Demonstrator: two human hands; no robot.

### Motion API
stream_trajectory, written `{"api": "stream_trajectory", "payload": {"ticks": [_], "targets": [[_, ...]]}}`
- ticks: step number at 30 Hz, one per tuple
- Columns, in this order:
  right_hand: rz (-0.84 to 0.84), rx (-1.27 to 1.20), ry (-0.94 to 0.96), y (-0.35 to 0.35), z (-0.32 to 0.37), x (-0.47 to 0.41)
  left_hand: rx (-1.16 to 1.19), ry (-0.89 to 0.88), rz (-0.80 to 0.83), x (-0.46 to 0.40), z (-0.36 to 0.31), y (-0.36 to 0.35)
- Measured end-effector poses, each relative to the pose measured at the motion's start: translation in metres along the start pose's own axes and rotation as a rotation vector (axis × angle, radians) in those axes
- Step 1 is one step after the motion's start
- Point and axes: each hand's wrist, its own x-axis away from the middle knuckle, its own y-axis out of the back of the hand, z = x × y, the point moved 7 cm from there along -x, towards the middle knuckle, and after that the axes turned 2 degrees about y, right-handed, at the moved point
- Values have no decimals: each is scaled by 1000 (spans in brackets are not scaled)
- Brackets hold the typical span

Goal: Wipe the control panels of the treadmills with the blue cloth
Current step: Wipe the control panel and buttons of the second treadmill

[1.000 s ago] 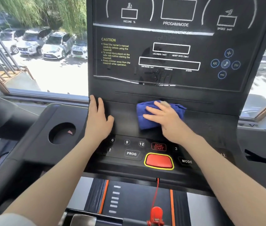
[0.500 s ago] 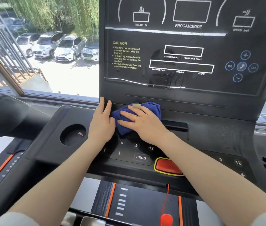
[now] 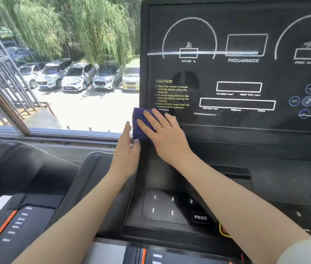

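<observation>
The control panel [image 3: 236, 73] is the landmark: a tall black face with an INCLINE readout, a PROGAM/MODE box, yellow CAUTION text and round media buttons toward its right edge. To its left the window [image 3: 59, 73] looks out on parked cars and willow trees. Below the panel the console deck [image 3: 227, 187] slopes toward the person, carrying the keypad [image 3: 169, 206] with 3, 6, 9, two arrows and a PROG key, so the buttons lie within a runner's reach.

The right hand [image 3: 167, 136] lies at the panel's lower left corner, just under the CAUTION text. Its fingers are straight and spread, pressing flat, likely to spread pressure across the fabric. A ring shows on 1 finger. The left hand [image 3: 127, 149] is flattened against the panel's left edge, fingers straight and holding nothing, probably bracing the body.

The blue cloth [image 3: 141, 122] is bunched under the right hand at that same corner, overhanging the panel's left rim slightly, which suggests the edge itself is being wiped. Most of the panel above looks streaked.
</observation>
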Motion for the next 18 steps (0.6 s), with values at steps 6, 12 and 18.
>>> {"api": "stream_trajectory", "payload": {"ticks": [6, 12, 18], "targets": [[-96, 66, -199, 20, -37, -15, -75, -90, 64, -23, -7, -5], [2, 56, -73, -10, 2, 2, 34, -116, 129, -32, 4, 3], [-137, 212, -64, 22, -37, -47, 52, -206, 189, -46, -21, 11]]}}
